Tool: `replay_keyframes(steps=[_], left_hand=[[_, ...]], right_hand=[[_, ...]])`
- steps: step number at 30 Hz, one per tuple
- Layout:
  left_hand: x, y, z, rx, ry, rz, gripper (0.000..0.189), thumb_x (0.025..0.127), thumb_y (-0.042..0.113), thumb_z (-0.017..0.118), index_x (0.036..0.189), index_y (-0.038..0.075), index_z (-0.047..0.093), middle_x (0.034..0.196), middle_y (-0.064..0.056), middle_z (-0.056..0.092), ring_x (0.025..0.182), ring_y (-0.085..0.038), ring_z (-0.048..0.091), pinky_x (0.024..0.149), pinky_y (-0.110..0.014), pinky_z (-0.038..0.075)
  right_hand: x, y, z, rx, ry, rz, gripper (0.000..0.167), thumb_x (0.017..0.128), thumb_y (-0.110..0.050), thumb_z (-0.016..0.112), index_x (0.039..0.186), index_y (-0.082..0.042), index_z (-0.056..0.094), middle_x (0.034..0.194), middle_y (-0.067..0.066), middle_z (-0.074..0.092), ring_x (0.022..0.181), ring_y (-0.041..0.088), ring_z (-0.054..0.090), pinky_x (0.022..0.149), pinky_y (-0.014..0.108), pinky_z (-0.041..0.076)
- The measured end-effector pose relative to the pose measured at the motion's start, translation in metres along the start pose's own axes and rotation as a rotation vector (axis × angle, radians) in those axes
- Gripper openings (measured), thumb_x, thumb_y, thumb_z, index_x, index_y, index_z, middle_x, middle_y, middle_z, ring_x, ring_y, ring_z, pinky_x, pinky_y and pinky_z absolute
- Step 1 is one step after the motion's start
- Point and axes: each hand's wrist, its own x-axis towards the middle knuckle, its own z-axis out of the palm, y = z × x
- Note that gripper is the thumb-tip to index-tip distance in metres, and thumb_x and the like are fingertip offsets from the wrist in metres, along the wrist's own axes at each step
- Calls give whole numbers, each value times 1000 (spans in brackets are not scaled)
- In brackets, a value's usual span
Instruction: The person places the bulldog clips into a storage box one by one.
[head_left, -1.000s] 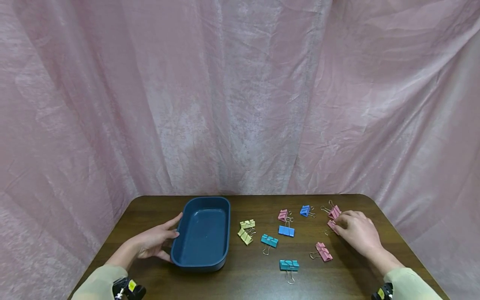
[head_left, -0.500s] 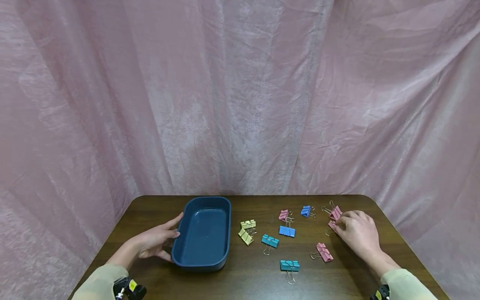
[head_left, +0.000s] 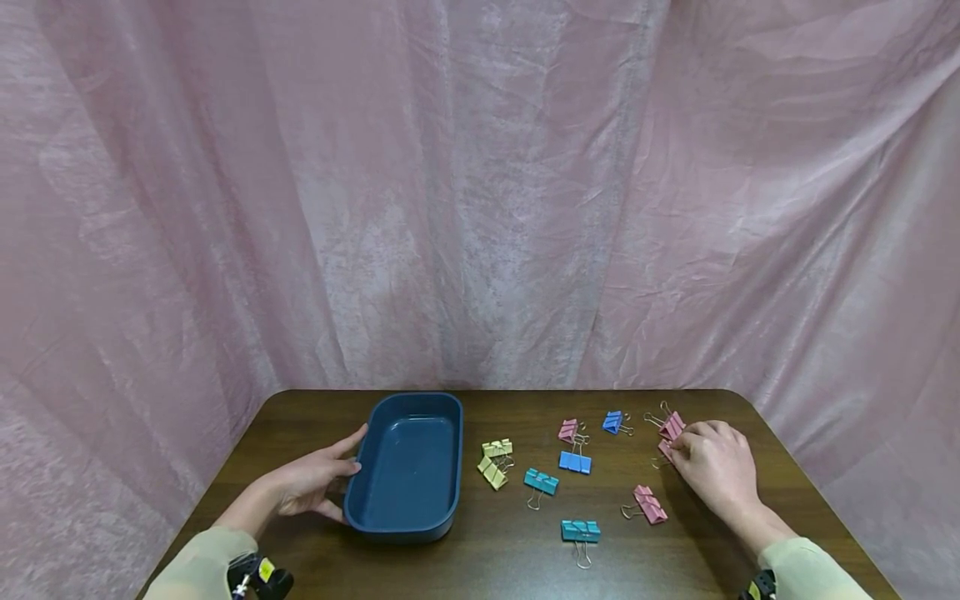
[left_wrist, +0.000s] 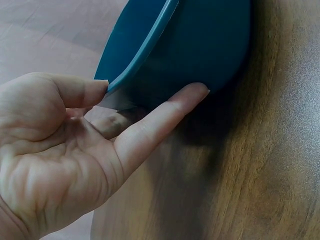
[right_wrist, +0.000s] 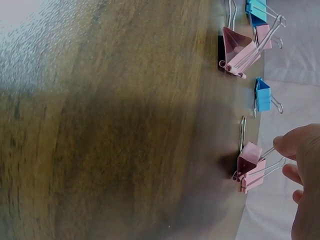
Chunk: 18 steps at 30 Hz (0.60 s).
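In the head view my left hand [head_left: 311, 481] is at the left side of a deep blue plastic tray [head_left: 457, 467]. Its spread fingers touch the outer wall; the left wrist view has one digit at the rim [left_wrist: 150, 42] and a long straight finger lower on the wall. On the right, my right hand [head_left: 716, 467] pinches a pink binder clip [head_left: 665, 448], partly hidden by the fingertips. The right wrist view puts a fingertip at the wire handle of that clip [right_wrist: 249, 159]. A second pink binder clip [head_left: 672, 426] lies right beside it.
Between the hands lie yellow binder clips [head_left: 492, 472], teal ones [head_left: 581, 531], blue ones [head_left: 575, 462] and more pink ones [head_left: 649, 505]. Their wire handles stick out. The brown wooden table [head_left: 480, 567] ends at a pink curtain [head_left: 480, 208] behind.
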Motion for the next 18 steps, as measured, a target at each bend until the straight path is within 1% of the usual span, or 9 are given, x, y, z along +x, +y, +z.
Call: replay_keyframes(steps=[7, 15, 18], left_hand=[[-1, -1, 1, 8, 5, -6, 71, 112, 14, 38, 165, 24, -8, 161, -40, 5, 133, -57, 42, 79, -66, 55], [0, -1, -1, 13, -3, -6, 71, 112, 15, 38, 165, 24, -8, 160, -40, 7, 129, -53, 48, 81, -66, 55], [0, 0, -1, 8, 0, -7, 71, 112, 15, 38, 165, 24, -8, 159, -41, 8, 129, -52, 49, 81, -66, 55]], right_hand=[[-1, -3, 2, 0, 23, -5, 13, 72, -20, 87, 71, -17, 75, 85, 5, 71, 92, 39, 60, 78, 61, 44], [0, -4, 2, -10, 44, -1, 14, 72, -20, 87, 69, -16, 74, 84, 5, 70, 91, 39, 60, 78, 62, 44], [0, -3, 1, -11, 57, 2, 10, 72, -16, 83, 69, -15, 74, 84, 6, 70, 91, 40, 60, 78, 62, 44]])
